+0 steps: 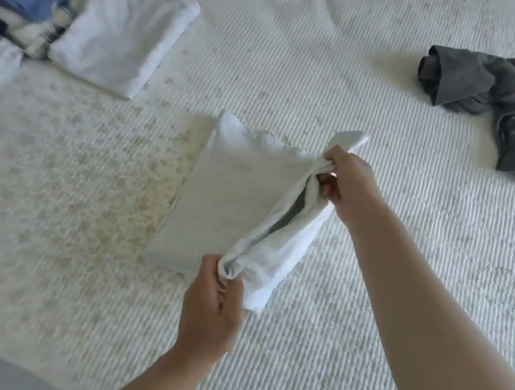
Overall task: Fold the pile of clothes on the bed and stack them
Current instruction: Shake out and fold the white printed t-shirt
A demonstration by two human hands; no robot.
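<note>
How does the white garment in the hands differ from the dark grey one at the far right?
The white cloth garment is partly folded into a flat panel, held at both ends in the grip of the left hand and right hand. The dark grey cloth garment lies crumpled and untouched, apart from both hands. Both lie on the white ribbed bedspread.

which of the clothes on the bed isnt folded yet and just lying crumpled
The dark grey garment at far right, a crumpled heap. The white garment is mid-fold in both hands; the white piece at left lies folded flat.

Both bare forearms reach in from the lower right; the left hand (212, 303) and right hand (345, 181) each pinch cloth, fingers curled.
</note>
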